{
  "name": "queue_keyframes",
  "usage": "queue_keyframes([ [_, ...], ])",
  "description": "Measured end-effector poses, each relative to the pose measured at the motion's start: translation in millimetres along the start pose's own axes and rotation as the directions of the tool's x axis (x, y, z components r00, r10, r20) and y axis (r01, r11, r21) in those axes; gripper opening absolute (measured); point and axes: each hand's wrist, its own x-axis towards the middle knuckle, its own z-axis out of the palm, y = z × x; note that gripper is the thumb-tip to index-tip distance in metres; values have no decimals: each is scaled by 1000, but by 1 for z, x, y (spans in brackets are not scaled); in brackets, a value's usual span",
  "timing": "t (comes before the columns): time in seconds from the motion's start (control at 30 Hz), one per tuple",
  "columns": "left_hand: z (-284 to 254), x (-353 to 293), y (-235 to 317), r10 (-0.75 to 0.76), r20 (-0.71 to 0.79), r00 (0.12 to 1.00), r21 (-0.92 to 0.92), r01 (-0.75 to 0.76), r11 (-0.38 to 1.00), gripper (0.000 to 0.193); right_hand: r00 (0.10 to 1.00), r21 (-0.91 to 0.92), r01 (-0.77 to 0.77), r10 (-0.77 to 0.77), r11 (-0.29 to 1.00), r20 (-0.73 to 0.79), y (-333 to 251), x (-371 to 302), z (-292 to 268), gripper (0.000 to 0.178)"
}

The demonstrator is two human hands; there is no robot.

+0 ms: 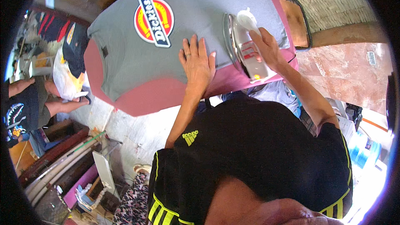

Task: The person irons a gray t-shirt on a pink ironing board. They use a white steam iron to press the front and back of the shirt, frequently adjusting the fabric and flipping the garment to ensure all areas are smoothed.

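Observation:
A grey T-shirt (200, 8) with a round red and yellow printed patch lies spread over a maroon ironing board (154, 96). Palm down, my left hand (197, 60) rests on the shirt near the board's close edge, its fingers stretched out. To its right, my right hand (266, 49) grips the handle of a clothes iron (254, 64) with a white and silver body. The iron is on the shirt's right part, close to the near edge; its soleplate is partly hidden. A white cap-like part (246, 18) shows at the iron's far end.
Another person (25, 108) sits at the far left beside a white plastic bag (66, 75) and dark clothes. Long rolls (62, 171) lie at the lower left. A metal-framed chair (298, 21) stands behind the board's right end. At the right is a blue water jug (364, 150).

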Motion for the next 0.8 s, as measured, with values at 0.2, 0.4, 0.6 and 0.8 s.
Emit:
queue_keyframes([
  [0.2, 21, 12, 24, -64, 68, 996, 191, 50, 980, 70, 589, -699, 604, -805, 384, 67, -9, 155, -10, 29],
  [0.4, 24, 14, 31, -52, 112, 992, 274, 19, 961, 83, 678, -865, 475, -694, 163, 241, -42, 294, -57, 52],
  [0.6, 24, 15, 31, -78, 69, 995, 299, 54, 953, 89, 573, -642, 653, -817, 402, 71, 38, 245, -61, 43],
  [0.8, 27, 18, 41, -80, 121, 989, 289, 42, 957, 89, 944, -449, 314, -326, 836, 54, 54, 45, -127, 31],
])
